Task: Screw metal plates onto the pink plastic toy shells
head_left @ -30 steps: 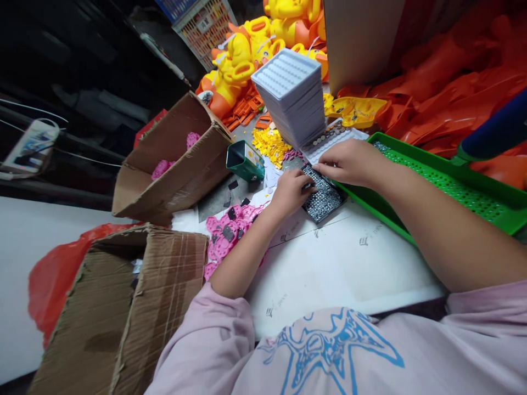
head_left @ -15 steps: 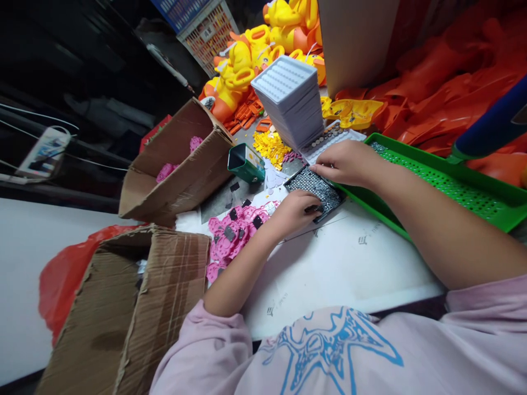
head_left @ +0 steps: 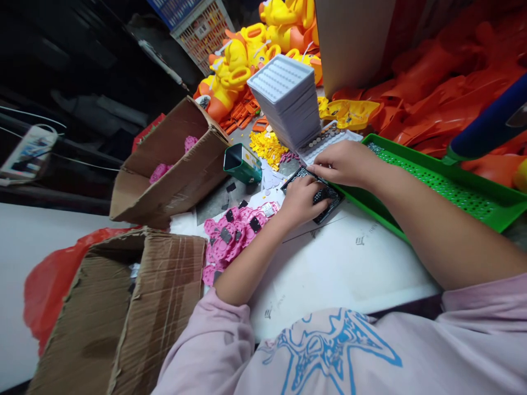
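A small black tray packed with tiny shiny parts lies on the white table. My left hand rests on the tray's near left part, fingers curled down onto it. My right hand sits over the tray's far edge, fingers bent and pressed together at the tips; what they pinch is too small to make out. Just left of my left hand lies a heap of pink plastic pieces with dark squares on them.
A green perforated tray lies to the right. A stack of white trays stands behind, with a green tin, yellow bits and yellow-orange toys. Two cardboard boxes sit at left.
My left hand slid from the tray's near corner back up onto the tray. My right hand stayed at the far edge. The camera shifted slightly.
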Demonstrator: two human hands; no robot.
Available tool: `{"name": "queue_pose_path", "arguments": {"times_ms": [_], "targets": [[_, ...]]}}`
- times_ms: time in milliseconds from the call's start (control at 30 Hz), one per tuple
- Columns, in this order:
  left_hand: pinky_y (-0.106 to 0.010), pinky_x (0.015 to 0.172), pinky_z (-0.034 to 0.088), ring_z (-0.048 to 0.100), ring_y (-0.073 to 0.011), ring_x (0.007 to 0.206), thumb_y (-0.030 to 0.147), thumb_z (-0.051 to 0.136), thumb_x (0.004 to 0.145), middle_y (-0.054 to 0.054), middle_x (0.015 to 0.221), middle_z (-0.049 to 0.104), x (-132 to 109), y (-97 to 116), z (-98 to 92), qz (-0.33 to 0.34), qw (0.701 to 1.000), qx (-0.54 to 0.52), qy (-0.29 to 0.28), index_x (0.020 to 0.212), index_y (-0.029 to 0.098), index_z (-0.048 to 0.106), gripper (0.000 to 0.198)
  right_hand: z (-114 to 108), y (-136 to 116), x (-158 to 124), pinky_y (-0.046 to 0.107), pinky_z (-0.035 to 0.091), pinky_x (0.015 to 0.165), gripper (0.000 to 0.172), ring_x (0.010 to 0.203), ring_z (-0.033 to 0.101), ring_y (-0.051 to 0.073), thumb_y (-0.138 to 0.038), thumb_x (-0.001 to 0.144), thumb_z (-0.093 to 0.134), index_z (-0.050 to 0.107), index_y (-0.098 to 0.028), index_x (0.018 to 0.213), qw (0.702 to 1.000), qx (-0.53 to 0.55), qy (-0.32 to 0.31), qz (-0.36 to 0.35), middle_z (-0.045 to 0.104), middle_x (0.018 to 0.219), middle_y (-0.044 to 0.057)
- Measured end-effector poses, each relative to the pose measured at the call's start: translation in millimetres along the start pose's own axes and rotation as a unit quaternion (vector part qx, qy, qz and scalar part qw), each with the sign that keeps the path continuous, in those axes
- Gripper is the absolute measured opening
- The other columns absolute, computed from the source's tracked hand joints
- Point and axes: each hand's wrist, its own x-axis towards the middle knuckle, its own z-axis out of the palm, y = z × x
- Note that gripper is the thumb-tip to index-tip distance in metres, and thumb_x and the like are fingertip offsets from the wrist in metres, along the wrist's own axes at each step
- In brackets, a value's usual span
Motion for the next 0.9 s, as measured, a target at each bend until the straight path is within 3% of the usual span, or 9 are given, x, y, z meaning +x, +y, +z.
{"name": "queue_pose_path", "arguments": {"times_ms": [200, 400, 500, 700, 900], "targets": [[-0.041, 0.090, 0.044, 0.056, -0.0277, 0.104, 0.039, 0.064, 0.079, -0.008, 0.110, 0.065, 11.3, 6.5, 2.7, -0.076, 0.997, -0.009, 0.018, 0.097, 0.018, 0.069, 0.028, -0.2, 0.5, -0.2, 0.028, 0.018, 0.062, 0.043, 0.069, 0.043, 0.013, -0.045, 0.091, 0.036, 0.066, -0.016, 0.080, 1.000, -0.002, -0.009, -0.004, 0.064, 0.080, 0.007], [-0.042, 0.089, 0.043, 0.055, -0.0277, 0.103, 0.026, 0.058, 0.081, -0.009, 0.107, 0.065, 9.0, -0.3, 2.9, -0.102, 0.994, 0.011, 0.034, 0.099, 0.018, 0.068, 0.021, -0.9, -0.2, -1.0, 0.028, 0.018, 0.061, 0.043, 0.070, 0.044, 0.013, -0.045, 0.090, 0.037, 0.066, -0.015, 0.079, 1.000, -0.003, -0.005, 0.003, 0.064, 0.080, 0.007], [-0.043, 0.091, 0.042, 0.054, -0.0281, 0.106, 0.023, 0.056, 0.082, -0.008, 0.112, 0.064, 5.8, 0.1, 3.6, -0.086, 0.996, 0.022, 0.032, 0.104, 0.019, 0.068, 0.025, -0.7, -0.1, -1.0, 0.028, 0.019, 0.062, 0.042, 0.071, 0.045, 0.014, -0.045, 0.090, 0.037, 0.067, -0.016, 0.080, 1.000, -0.003, -0.003, 0.000, 0.064, 0.081, 0.007], [-0.043, 0.095, 0.038, 0.050, -0.0281, 0.113, 0.037, 0.062, 0.082, -0.007, 0.118, 0.061, -0.9, 9.1, 1.5, -0.019, 1.000, -0.008, 0.004, 0.102, 0.021, 0.070, 0.026, -1.0, -0.4, -1.3, 0.029, 0.017, 0.061, 0.043, 0.069, 0.044, 0.013, -0.044, 0.091, 0.037, 0.066, -0.015, 0.080, 1.000, -0.006, 0.001, -0.003, 0.064, 0.080, 0.007], [-0.041, 0.091, 0.036, 0.051, -0.0266, 0.107, 0.040, 0.063, 0.083, -0.004, 0.109, 0.065, -2.9, 9.5, -3.7, -0.003, 1.000, 0.007, -0.024, 0.097, 0.025, 0.072, 0.022, -0.3, -0.1, -0.7, 0.028, 0.017, 0.061, 0.042, 0.069, 0.043, 0.012, -0.043, 0.092, 0.038, 0.065, -0.015, 0.080, 1.000, -0.004, -0.004, -0.001, 0.063, 0.079, 0.007]]}}
